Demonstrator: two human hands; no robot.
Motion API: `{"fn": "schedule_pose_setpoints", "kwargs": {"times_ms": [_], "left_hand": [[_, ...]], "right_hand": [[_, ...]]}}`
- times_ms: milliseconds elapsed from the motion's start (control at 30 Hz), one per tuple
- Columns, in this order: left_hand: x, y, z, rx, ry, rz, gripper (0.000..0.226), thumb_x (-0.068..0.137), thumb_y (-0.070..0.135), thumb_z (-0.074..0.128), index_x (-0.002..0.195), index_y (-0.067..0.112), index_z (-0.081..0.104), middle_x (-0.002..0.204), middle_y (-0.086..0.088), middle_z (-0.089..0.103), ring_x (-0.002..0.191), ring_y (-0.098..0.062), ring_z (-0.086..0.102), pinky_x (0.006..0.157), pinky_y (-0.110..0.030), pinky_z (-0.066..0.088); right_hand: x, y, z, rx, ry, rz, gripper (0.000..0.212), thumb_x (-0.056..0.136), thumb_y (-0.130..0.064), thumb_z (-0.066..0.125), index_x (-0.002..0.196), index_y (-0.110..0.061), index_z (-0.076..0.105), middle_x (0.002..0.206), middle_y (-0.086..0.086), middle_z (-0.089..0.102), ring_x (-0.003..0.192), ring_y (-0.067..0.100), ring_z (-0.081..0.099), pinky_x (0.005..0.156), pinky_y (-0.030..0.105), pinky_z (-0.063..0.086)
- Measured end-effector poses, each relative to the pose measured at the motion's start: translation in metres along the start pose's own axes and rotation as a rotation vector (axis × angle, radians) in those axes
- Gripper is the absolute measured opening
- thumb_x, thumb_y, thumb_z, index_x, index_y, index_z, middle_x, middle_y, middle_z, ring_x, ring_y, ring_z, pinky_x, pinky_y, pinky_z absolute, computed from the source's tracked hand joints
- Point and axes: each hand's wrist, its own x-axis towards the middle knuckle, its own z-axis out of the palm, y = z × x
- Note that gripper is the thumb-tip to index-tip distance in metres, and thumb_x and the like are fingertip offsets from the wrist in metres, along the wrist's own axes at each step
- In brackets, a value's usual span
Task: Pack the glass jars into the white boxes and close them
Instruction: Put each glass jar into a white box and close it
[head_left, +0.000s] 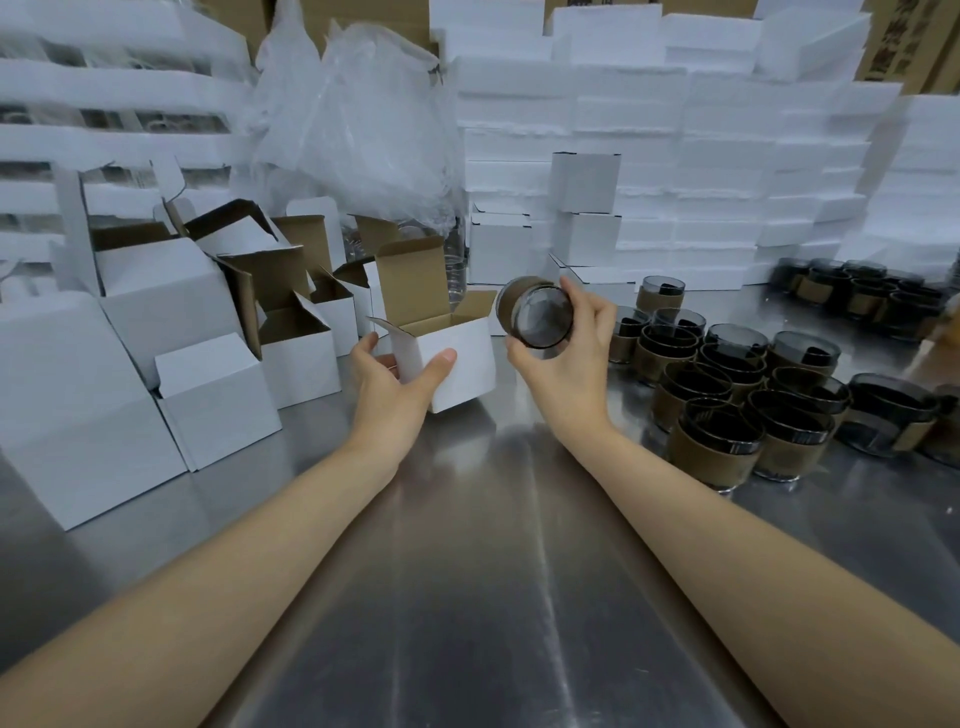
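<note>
My left hand (397, 382) grips a small white box (457, 364) on the metal table, thumb on its front face, fingers on its left side. The box's lid flap stands up, showing the brown inside. My right hand (566, 353) holds a dark glass jar (537, 318) with a brown paper sleeve, tipped on its side, its base facing me, just right of the box's open top. Several more sleeved jars (737, 400) stand in a cluster to the right.
Several open white boxes (218, 332) crowd the left side. Closed white boxes (587, 208) are stacked behind, in front of a wall of white foam slabs (727, 156). A clear plastic bag (363, 130) rises at the back centre. More jars (857, 296) sit far right.
</note>
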Motion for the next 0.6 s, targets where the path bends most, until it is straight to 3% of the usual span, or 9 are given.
{"fn": "schedule_pose_setpoints", "kwargs": {"times_ms": [167,367,600], "left_hand": [[0.0,-0.0006,-0.0002,0.005,-0.006,0.001,0.09,0.079,0.046,0.073,0.145,0.026,0.016,0.138,-0.003,0.045,0.125,-0.021,0.048,0.109,-0.044,0.039],[0.001,-0.0011,0.0003,0.009,-0.012,-0.002,0.09,0.079,0.047,0.073,0.145,0.027,0.015,0.136,-0.002,0.046,0.124,-0.021,0.048,0.108,-0.043,0.04],[0.001,-0.0006,0.0006,0.015,-0.009,0.0,0.09,0.079,0.046,0.073,0.145,0.027,0.015,0.136,-0.001,0.045,0.124,-0.021,0.048,0.108,-0.042,0.04]], "right_hand": [[0.0023,0.0021,-0.001,-0.064,0.006,0.02,0.075,0.07,-0.012,0.08,0.137,-0.015,0.046,0.12,0.0,0.032,0.116,0.013,0.044,0.092,-0.001,0.027],[0.0028,0.0034,-0.0001,-0.119,0.022,0.053,0.071,0.067,-0.016,0.081,0.131,-0.022,0.051,0.117,-0.006,0.032,0.116,0.014,0.045,0.08,0.0,0.031],[0.0035,0.0016,-0.0013,0.004,0.04,0.071,0.065,0.066,-0.011,0.083,0.122,-0.017,0.05,0.118,-0.001,0.035,0.111,0.012,0.047,0.092,0.001,0.031]]}}
